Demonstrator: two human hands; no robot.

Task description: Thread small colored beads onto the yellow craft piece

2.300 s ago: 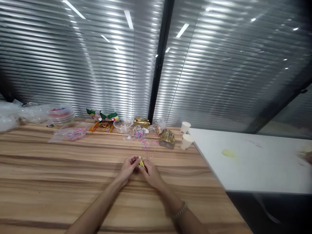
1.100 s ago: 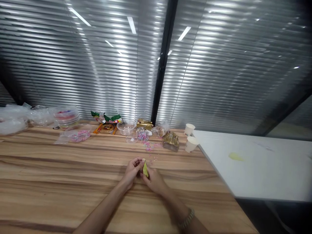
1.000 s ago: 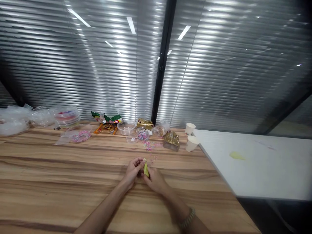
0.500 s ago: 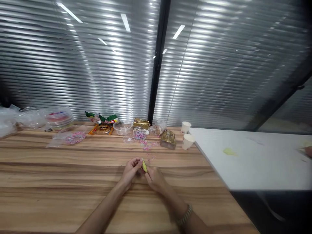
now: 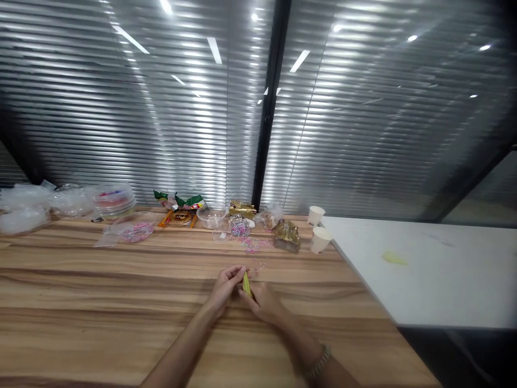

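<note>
A small, slim yellow object [image 5: 246, 284] is held between both hands above the wooden table; its kind I cannot make out. My left hand [image 5: 226, 285] pinches its upper end between thumb and fingers. On the other side my right hand [image 5: 264, 303] grips the lower end, thumb toward the piece. Just beyond the hands lie scattered small pink and white bits [image 5: 258, 264], with more of these loose pieces [image 5: 251, 245] farther back. My fingers partly hide the yellow object.
Along the back stand two paper cups [image 5: 321, 240], a gold foil packet [image 5: 286, 236], a clear tub [image 5: 212, 217], green snack bags [image 5: 183, 201], a dish of pink pieces [image 5: 137, 231] and stacked plastic tubs [image 5: 114, 200]. A white table [image 5: 363, 280] adjoins on the right, bearing a yellow patch [image 5: 393, 257].
The view has shifted, so the whole scene sits slightly right and lower. The yellow object now stands more upright between my hands. A hand at the far right edge has left view.
</note>
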